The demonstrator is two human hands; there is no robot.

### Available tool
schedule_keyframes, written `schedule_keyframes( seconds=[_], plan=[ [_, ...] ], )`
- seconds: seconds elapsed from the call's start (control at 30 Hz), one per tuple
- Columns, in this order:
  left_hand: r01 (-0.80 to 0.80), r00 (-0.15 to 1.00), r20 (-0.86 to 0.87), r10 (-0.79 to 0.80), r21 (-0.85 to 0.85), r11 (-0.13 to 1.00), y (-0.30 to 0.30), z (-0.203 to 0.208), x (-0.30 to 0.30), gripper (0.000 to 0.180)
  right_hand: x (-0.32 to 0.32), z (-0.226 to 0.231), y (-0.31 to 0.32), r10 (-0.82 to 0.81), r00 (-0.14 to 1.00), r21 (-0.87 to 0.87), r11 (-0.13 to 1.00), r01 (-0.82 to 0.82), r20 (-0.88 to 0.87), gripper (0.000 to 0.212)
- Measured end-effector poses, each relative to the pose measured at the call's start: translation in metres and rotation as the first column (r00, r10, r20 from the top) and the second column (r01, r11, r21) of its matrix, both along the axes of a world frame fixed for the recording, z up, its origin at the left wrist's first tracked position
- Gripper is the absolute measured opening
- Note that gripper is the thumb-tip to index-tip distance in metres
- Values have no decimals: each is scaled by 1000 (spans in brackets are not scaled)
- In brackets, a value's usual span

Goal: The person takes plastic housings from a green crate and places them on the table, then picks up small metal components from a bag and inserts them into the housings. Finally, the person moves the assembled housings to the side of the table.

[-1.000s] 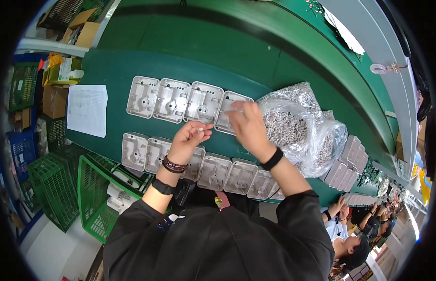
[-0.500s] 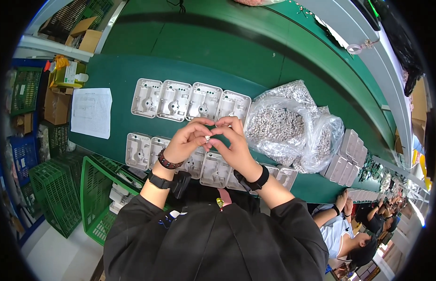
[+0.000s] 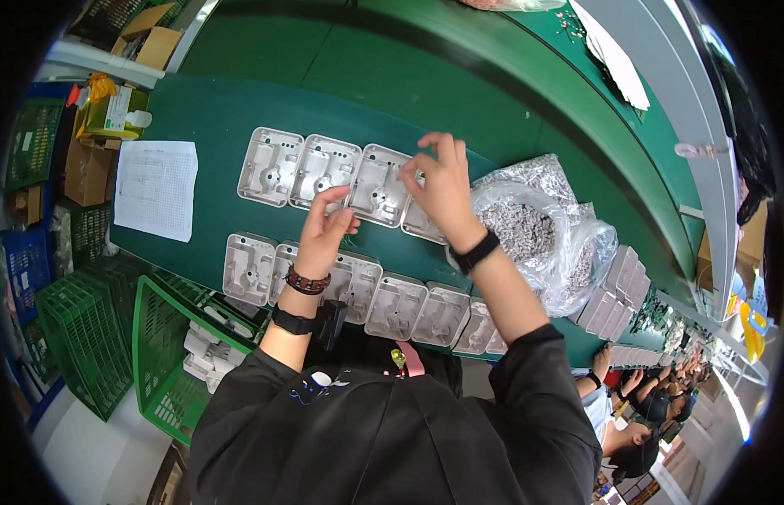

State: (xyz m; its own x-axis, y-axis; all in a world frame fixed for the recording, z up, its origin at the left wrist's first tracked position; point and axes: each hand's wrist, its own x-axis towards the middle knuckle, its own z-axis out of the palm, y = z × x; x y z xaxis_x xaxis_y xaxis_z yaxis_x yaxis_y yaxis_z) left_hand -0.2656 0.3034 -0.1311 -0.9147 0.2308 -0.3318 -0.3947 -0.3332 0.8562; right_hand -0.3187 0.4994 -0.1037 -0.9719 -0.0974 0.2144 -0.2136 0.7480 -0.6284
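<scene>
Head view. Landmark: the clear bag point(image 3: 564, 246) of small grey bits point(image 3: 520, 231), on the green counter point(image 3: 215, 109).

Far row of grey boxes point(image 3: 377, 175): left of the bag, its last box just beside the bag and partly under the right hand. Near row of grey boxes point(image 3: 396, 311): left of the bag and closer to the wearer.

Right hand point(image 3: 445, 192): just left of the bag, above the far row; thumb and forefinger curled close, other fingers raised. Left hand point(image 3: 325, 229): farther left of the bag, by the same row; fingers bent, thumb near them. Cannot tell whether either grips a bit.

Handling, judged: boxes look like stiff cast metal, fairly weighty, smooth-walled; hold by opposite outer walls. Bits look hard, light, easily dropped; fingertip pinch. Bag soft, slippery; gather at its rim.
</scene>
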Motion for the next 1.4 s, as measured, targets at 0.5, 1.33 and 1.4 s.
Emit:
schedule_keyframes(
  seconds=[0.5,1.33,1.4],
  plan=[
    [-116,990,-112,88,-268,956,-47,-27,-10,21,-41,-71,-7,357,934,624,724,-295,28,9],
    [143,980,-98,-171,-238,961,6,-3,-10,12,129,-87,181,-410,897,466,834,297,162,14],
    [198,959,-148,-243,-267,943,16,7,-9,11,124,-82,187,-489,860,328,845,423,149,16]
  ],
)
